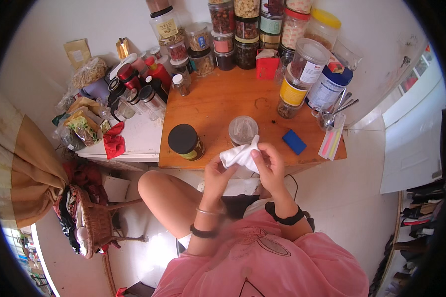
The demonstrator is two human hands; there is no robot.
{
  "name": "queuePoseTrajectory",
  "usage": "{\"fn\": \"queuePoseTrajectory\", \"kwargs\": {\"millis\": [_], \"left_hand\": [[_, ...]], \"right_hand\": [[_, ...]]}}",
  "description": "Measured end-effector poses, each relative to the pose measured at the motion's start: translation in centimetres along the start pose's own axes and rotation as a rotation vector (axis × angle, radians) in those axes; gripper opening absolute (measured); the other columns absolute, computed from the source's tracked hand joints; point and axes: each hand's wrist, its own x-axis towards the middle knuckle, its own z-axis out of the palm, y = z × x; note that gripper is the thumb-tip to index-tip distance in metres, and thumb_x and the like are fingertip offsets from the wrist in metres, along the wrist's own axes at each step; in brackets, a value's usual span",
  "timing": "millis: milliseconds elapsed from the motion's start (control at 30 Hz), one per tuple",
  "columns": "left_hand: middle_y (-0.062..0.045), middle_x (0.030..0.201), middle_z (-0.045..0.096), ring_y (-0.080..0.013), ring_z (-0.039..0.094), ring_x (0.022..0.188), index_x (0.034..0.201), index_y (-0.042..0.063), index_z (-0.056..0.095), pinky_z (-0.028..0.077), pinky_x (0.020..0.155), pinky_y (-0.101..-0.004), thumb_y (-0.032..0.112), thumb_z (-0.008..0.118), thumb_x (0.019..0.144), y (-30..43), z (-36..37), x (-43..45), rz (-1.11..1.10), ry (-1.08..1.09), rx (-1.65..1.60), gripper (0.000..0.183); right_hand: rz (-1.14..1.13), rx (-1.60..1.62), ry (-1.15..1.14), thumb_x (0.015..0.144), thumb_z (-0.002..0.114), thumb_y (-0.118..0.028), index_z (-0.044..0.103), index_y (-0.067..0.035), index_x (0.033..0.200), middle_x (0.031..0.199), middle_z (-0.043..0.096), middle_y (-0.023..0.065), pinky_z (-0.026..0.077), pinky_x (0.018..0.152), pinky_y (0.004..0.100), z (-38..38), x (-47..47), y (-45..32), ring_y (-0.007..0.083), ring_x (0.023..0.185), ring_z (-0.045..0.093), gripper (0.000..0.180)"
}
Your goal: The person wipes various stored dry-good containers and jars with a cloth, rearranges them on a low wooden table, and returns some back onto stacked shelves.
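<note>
A white cloth (239,156) is stretched between my two hands, just in front of the wooden table's near edge. My left hand (217,176) pinches its left end, and my right hand (270,165) grips the right end, where a narrow tip sticks up. Right behind the cloth stands a clear round container (243,130) with a see-through lid; its lower part is partly hidden. To the left on the table is a dark jar (186,142) with a black lid. A blue block, perhaps a sponge (294,142), lies to the right of the hands.
Stacked food jars (235,41) line the back of the wooden table (223,100). Stacked clear canisters (293,91), a blue-lidded tub (329,87) and a glass with spoons (327,118) stand at the right. Bottles and bags crowd a white surface (141,143) at left.
</note>
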Motion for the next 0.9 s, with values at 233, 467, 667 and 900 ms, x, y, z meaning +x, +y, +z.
{"fn": "queuePoseTrajectory", "kwargs": {"millis": [233, 467, 667, 900], "left_hand": [[-0.006, 0.113, 0.063, -0.0119, 0.059, 0.099, 0.135, -0.002, 0.044, 0.046, 0.082, -0.0224, -0.007, 0.049, 0.088, 2.5, 0.4, 0.9, 0.084, -0.014, -0.218, 0.047], [-0.017, 0.144, 0.037, -0.0273, 0.039, 0.132, 0.146, 0.003, 0.023, 0.035, 0.106, -0.0359, -0.003, 0.048, 0.09, -0.2, -0.4, 4.8, 0.3, 0.135, 0.376, 0.062], [-0.024, 0.139, 0.042, -0.0338, 0.047, 0.125, 0.143, -0.002, 0.028, 0.04, 0.101, -0.0394, 0.005, 0.057, 0.087, -6.4, -2.4, 4.2, 0.161, 0.13, 0.508, 0.063], [-0.017, 0.135, 0.045, -0.0282, 0.049, 0.121, 0.136, 0.0, 0.035, 0.041, 0.1, -0.0392, 0.005, 0.072, 0.076, -2.3, -0.1, 3.5, 0.417, 0.124, 0.811, 0.071]], "right_hand": [[-0.232, -0.258, 0.29, 0.092, 0.06, -0.007, 0.059, 0.003, 0.102, 0.079, 0.064, 0.0076, 0.045, 0.064, 0.0219, -1.2, 2.6, 1.2, 0.0087, 0.071, 0.057, 0.014], [-0.294, -0.733, 0.246, 0.088, 0.06, -0.007, 0.053, -0.001, 0.122, 0.119, 0.058, 0.0192, 0.046, 0.09, 0.0371, -2.0, 8.5, 2.2, 0.0311, 0.106, 0.058, 0.036], [-0.44, -1.32, -0.16, 0.076, 0.071, -0.029, 0.053, -0.011, 0.128, 0.138, 0.042, 0.0165, 0.042, 0.097, 0.0463, 1.2, 7.1, 2.8, 0.0375, 0.123, 0.044, 0.058], [-0.188, -0.972, -0.254, 0.076, 0.073, -0.032, 0.052, -0.012, 0.13, 0.125, 0.049, 0.017, 0.04, 0.097, 0.0428, 1.5, 6.1, 2.7, 0.0353, 0.113, 0.048, 0.061]]}}
